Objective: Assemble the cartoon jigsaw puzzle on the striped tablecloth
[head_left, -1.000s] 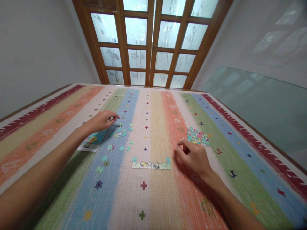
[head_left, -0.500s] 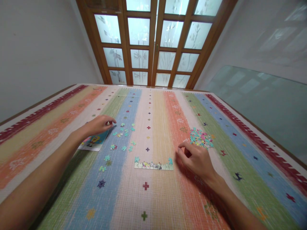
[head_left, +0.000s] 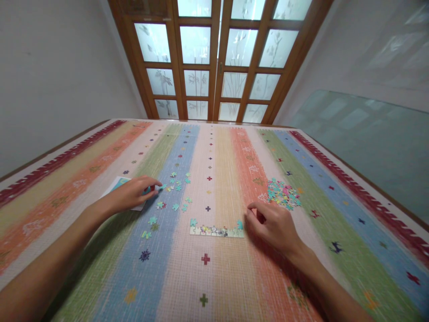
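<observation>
My left hand (head_left: 139, 192) hovers low over the picture card (head_left: 119, 182), hiding most of it. Its thumb and index finger are apart, and the index tip is right at a teal puzzle piece (head_left: 163, 187); whether they touch is unclear. More loose puzzle pieces (head_left: 175, 207) lie scattered to the right of that hand. Curled closed, my right hand (head_left: 273, 223) rests on the orange stripe, and what its fingers hold, if anything, is hidden. Left of it lies a joined strip of puzzle pieces (head_left: 217, 231), with a teal piece standing up at each end.
A dense pile of puzzle pieces (head_left: 284, 194) lies beyond my right hand. The striped tablecloth (head_left: 187, 277) covers the table. Past the far edge stand wooden doors with frosted panes (head_left: 196, 44); a pale glass panel (head_left: 365, 134) is at right.
My left hand has come down and nearer, covering more of the card, its index tip now by a teal piece. My right hand stays in place. The view has shifted slightly.
</observation>
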The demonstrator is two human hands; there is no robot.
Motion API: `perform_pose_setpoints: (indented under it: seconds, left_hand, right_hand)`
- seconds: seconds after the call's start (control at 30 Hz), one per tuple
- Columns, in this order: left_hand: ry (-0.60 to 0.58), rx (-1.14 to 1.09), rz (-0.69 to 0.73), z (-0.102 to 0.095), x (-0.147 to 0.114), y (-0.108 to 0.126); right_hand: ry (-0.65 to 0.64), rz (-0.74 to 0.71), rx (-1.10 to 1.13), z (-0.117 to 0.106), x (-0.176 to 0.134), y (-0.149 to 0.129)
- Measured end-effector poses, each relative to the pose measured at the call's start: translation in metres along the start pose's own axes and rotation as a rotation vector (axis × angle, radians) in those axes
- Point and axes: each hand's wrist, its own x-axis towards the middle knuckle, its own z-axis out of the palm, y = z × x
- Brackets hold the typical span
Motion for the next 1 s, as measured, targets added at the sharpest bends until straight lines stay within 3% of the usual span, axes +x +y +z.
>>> perform_pose_setpoints:
  seconds: [0.23, 0.5, 0.8, 1.0]
  left_hand:
    - [0.023, -0.026, 0.039, 0.001, 0.009, 0.017]
    - [-0.036, -0.053, 0.081, 0.006, 0.013, 0.035]
    - [-0.016, -0.024, 0.042, -0.002, 0.023, 0.021]
    - [0.059, 0.033, 0.005, -0.003, 0.033, 0.007]
  right_hand:
    - [-0.018, -0.001, -0.003, 0.0, 0.001, 0.001]
    - [-0.033, -0.013, 0.002, -0.001, 0.0, 0.001]
    - [-0.046, 0.001, 0.015, 0.001, -0.001, 0.0]
    - [-0.026, -0.022, 0.003, 0.001, -0.001, -0.001]
